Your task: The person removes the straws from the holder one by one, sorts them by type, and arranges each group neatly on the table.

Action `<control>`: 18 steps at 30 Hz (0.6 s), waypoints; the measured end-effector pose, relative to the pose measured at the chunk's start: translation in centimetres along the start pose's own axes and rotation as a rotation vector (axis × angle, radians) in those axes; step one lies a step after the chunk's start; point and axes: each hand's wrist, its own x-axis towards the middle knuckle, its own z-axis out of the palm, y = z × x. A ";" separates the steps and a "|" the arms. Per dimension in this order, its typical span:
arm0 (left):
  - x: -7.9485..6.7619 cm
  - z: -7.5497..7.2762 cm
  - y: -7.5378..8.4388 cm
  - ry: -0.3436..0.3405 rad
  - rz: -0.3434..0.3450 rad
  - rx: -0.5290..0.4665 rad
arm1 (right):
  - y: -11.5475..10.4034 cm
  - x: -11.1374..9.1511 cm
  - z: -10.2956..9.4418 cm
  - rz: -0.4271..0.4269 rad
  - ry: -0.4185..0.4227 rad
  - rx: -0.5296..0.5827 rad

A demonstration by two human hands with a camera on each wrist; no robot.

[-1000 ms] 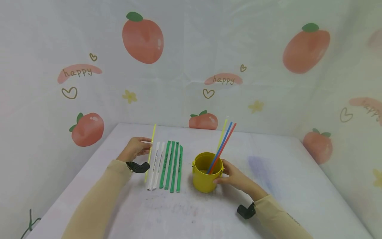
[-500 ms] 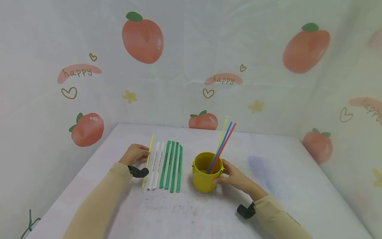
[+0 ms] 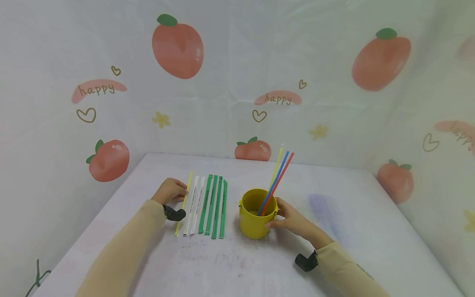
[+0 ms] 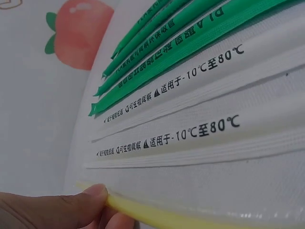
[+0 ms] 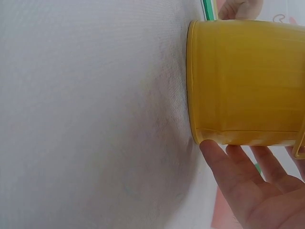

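Observation:
My left hand (image 3: 171,190) pinches a yellow straw (image 3: 189,180) between thumb and fingers, low over the table at the left end of a row of straws. In the left wrist view the straw (image 4: 157,215) shows a clear wrapper along its edge. Beside it lie two straws in white printed sleeves (image 4: 190,136), then several in green sleeves (image 4: 167,62). My right hand (image 3: 291,218) touches the right side of a yellow bucket (image 3: 254,227), fingers extended along its wall (image 5: 248,81). A yellow, a blue and a red straw (image 3: 283,169) lean in the bucket.
The white tabletop (image 3: 222,268) carries a bluish smudge (image 3: 326,214) to the right of the bucket. A white curtain (image 3: 222,53) with printed fruit hangs behind and at the sides. A dark green tie (image 3: 38,276) shows at the lower left.
My left hand has lowered the yellow straw toward me, then shifted slightly right; it now lies alongside the white-sleeved straws. The right hand and the bucket have stayed put.

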 end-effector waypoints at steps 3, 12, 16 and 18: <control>-0.2 -0.1 0.2 -0.004 0.008 0.012 | 0.0 0.0 0.0 -0.001 -0.002 0.003; 0.4 0.1 -0.2 0.010 0.007 -0.015 | 0.0 0.0 0.0 0.001 -0.002 0.001; 0.3 0.2 -0.3 0.010 0.018 -0.021 | 0.1 0.0 0.0 0.006 0.004 0.000; 0.3 0.2 -0.3 0.012 0.021 -0.021 | 0.1 0.0 0.0 0.010 0.007 0.001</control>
